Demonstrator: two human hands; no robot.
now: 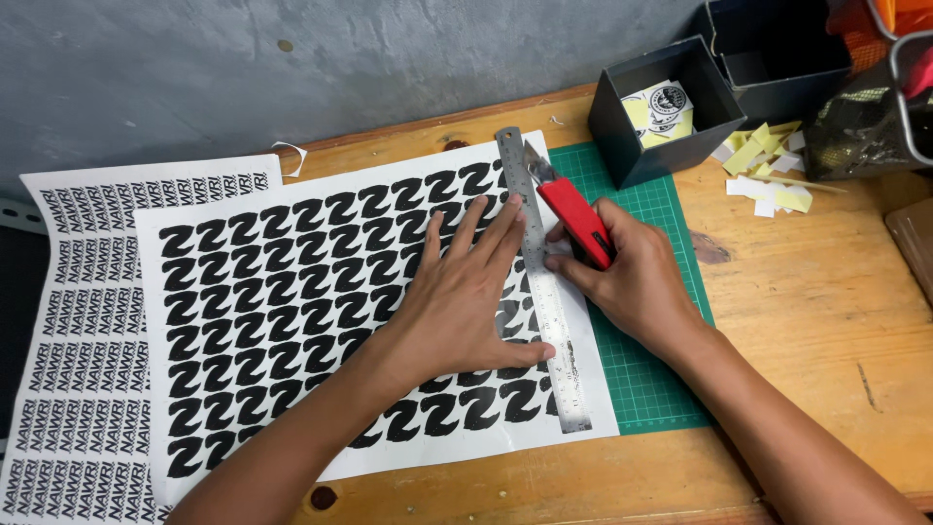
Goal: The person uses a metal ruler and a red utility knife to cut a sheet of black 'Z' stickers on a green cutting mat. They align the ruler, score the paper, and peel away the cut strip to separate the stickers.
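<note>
left hand (457,306) pinning ruler (539,282), cutter (569,206) pointing away

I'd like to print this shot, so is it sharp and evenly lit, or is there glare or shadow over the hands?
In the head view the light is soft and even: the left hand and right hand cast only faint shadows on the printed sheet. The steel ruler shows a mild sheen, no harsh glare. The red knife and green mat look sharp; the dark boxes at the top right sit in dimmer light.

Knife blade tip (534,158) blurred, mesh basket (860,122) cut off at right edge, sheet part under hands.
</note>
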